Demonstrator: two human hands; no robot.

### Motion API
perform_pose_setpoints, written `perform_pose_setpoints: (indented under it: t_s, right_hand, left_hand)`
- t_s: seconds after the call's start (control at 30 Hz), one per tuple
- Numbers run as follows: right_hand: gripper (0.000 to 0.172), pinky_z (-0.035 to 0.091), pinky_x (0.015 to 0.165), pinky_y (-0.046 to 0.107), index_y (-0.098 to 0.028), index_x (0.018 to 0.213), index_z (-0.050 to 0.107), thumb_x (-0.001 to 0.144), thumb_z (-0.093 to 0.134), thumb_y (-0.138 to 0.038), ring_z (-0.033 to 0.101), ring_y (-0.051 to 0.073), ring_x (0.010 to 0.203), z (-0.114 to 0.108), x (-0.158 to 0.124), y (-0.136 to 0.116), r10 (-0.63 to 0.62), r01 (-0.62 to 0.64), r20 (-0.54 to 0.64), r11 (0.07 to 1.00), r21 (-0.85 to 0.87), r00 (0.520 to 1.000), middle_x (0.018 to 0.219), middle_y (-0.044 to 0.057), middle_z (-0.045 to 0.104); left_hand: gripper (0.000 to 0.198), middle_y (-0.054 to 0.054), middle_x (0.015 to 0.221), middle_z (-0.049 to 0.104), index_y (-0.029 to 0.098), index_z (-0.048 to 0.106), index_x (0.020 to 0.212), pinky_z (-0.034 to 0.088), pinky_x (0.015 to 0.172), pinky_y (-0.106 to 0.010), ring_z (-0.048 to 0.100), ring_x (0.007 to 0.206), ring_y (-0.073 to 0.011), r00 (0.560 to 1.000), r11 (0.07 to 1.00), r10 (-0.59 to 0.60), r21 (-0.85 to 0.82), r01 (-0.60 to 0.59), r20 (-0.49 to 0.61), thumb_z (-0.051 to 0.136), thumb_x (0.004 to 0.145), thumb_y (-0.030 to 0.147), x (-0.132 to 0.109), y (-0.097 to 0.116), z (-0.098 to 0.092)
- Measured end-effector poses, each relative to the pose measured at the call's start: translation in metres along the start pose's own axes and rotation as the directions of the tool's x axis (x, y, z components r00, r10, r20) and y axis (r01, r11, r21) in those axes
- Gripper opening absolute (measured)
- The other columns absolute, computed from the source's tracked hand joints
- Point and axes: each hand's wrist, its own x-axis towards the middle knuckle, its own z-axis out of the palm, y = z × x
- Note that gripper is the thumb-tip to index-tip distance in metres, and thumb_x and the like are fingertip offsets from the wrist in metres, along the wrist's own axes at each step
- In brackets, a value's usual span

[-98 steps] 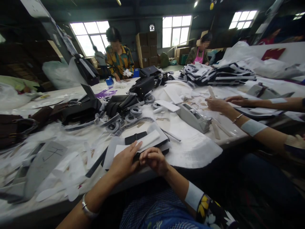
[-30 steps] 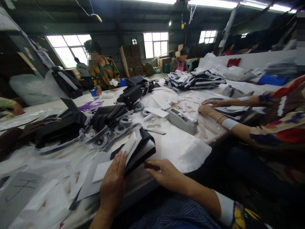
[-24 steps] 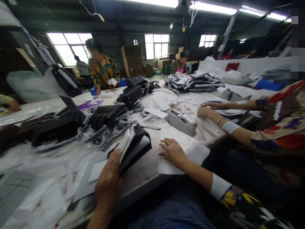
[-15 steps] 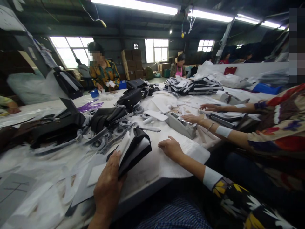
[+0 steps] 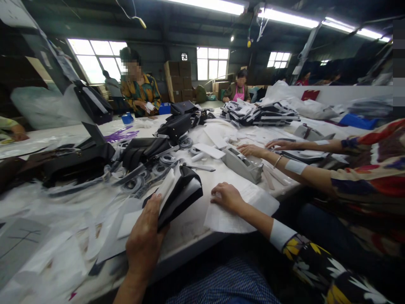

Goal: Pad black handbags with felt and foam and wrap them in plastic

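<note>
My left hand is wrapped around the near side of a black bag, which is held tilted above the table edge. White stuffing or lining shows between the bag's black panels. To the right, my right hand has its fingers curled down onto the left part of a thin white sheet, gripping it. That sheet lies partly over the table edge. Just beyond it stands a grey tape dispenser, where a co-worker's hand rests.
Black bags and coiled straps crowd the table's left and middle. White scraps cover the near left. A stack of black-and-white pieces sits farther back. Co-workers stand across the table and close on my right.
My right hand has curled onto the white sheet, whose left edge has shifted left. The co-worker's hand has moved left onto the tape dispenser. My left hand still holds the bag.
</note>
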Motion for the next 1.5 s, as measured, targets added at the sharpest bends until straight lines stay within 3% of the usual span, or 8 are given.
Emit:
perform_pose_setpoints:
  t_s: [0.4, 0.6, 0.73, 0.9, 1.07, 1.2, 1.4, 1.5]
  right_hand:
    - [0.022, 0.046, 0.084, 0.033, -0.020, 0.099, 0.072, 0.097, 0.051, -0.027, 0.067, 0.024, 0.098, -0.011, 0.015, -0.007, 0.113, -0.090, -0.128, 0.981, 0.174, 0.985, 0.103, 0.008, 0.075]
    - [0.020, 0.050, 0.083, 0.028, -0.024, 0.105, 0.069, 0.098, 0.049, -0.024, 0.070, 0.019, 0.097, 0.009, -0.018, -0.055, -0.092, 0.096, -0.028, 0.934, 0.343, 0.995, 0.104, 0.003, 0.075]
    - [0.016, 0.051, 0.083, 0.028, -0.023, 0.101, 0.072, 0.093, 0.058, -0.026, 0.069, 0.020, 0.094, 0.021, -0.045, -0.074, -0.429, 0.312, 0.217, 0.851, 0.423, 0.877, 0.100, 0.003, 0.075]
    - [0.030, 0.047, 0.100, 0.036, -0.020, 0.124, 0.064, 0.099, 0.050, -0.031, 0.062, 0.024, 0.114, 0.031, -0.056, -0.077, -0.243, 0.220, 0.017, 0.902, 0.371, 0.970, 0.123, 0.010, 0.068]
    - [0.057, 0.025, 0.117, 0.055, -0.015, 0.143, 0.049, 0.092, 0.063, -0.035, 0.035, 0.035, 0.142, 0.065, -0.043, -0.080, -0.354, 0.335, 0.095, 0.926, 0.176, 0.930, 0.152, 0.018, 0.043]
    - [0.052, 0.027, 0.116, 0.053, -0.013, 0.138, 0.056, 0.089, 0.065, -0.028, 0.041, 0.035, 0.136, 0.080, -0.029, -0.094, -0.369, 0.356, 0.049, 0.918, 0.176, 0.928, 0.142, 0.019, 0.054]
    - [0.028, 0.048, 0.096, 0.046, -0.015, 0.113, 0.073, 0.089, 0.058, -0.017, 0.065, 0.033, 0.104, 0.047, -0.056, -0.111, -0.384, 0.355, 0.175, 0.918, 0.176, 0.906, 0.107, 0.017, 0.073]
    - [0.028, 0.052, 0.081, 0.035, -0.024, 0.117, 0.072, 0.098, 0.051, -0.024, 0.069, 0.024, 0.090, 0.014, -0.070, -0.103, -0.485, 0.432, 0.078, 0.832, 0.349, 0.871, 0.101, 0.009, 0.075]
  left_hand:
    - [0.085, -0.005, 0.153, 0.045, 0.028, 0.021, 0.156, 0.049, 0.105, -0.038, 0.057, 0.128, -0.0278, 1.000, 1.000, -0.013, -0.008, 0.013, -0.007, 0.066, 0.085, 0.014, 0.000, 0.000, -0.002]
    - [0.087, -0.006, 0.153, 0.045, 0.028, 0.020, 0.156, 0.049, 0.105, -0.037, 0.057, 0.128, -0.0280, 1.000, 0.999, -0.029, -0.032, 0.029, -0.003, 0.067, 0.084, 0.015, 0.001, -0.001, -0.003]
    - [0.086, -0.006, 0.152, 0.046, 0.029, 0.021, 0.156, 0.049, 0.104, -0.037, 0.057, 0.127, -0.0283, 0.999, 0.998, -0.045, -0.036, 0.045, -0.001, 0.067, 0.085, 0.016, 0.002, -0.003, -0.003]
    - [0.085, -0.006, 0.153, 0.045, 0.027, 0.020, 0.156, 0.048, 0.105, -0.037, 0.057, 0.128, -0.0280, 1.000, 0.999, -0.030, -0.036, 0.031, 0.004, 0.066, 0.085, 0.016, 0.002, -0.004, -0.004]
    - [0.082, -0.007, 0.152, 0.046, 0.026, 0.022, 0.156, 0.047, 0.106, -0.036, 0.056, 0.129, -0.0275, 1.000, 1.000, -0.005, -0.026, 0.005, -0.005, 0.064, 0.086, 0.015, 0.003, -0.001, -0.002]
    - [0.082, -0.007, 0.154, 0.042, 0.027, 0.019, 0.157, 0.047, 0.107, -0.038, 0.052, 0.133, -0.0271, 0.999, 0.999, 0.040, -0.007, -0.040, 0.007, 0.060, 0.087, 0.014, 0.002, 0.000, 0.001]
    - [0.078, -0.008, 0.157, 0.038, 0.025, 0.025, 0.155, 0.046, 0.109, -0.043, 0.044, 0.139, -0.0285, 0.976, 0.970, 0.198, 0.127, -0.208, 0.086, 0.054, 0.087, 0.004, -0.008, 0.005, 0.013]
    - [0.067, -0.009, 0.154, 0.042, 0.025, 0.033, 0.153, 0.050, 0.105, -0.046, 0.048, 0.136, -0.0310, 0.956, 0.937, 0.274, 0.194, -0.290, 0.106, 0.052, 0.091, 0.007, -0.012, 0.008, 0.018]
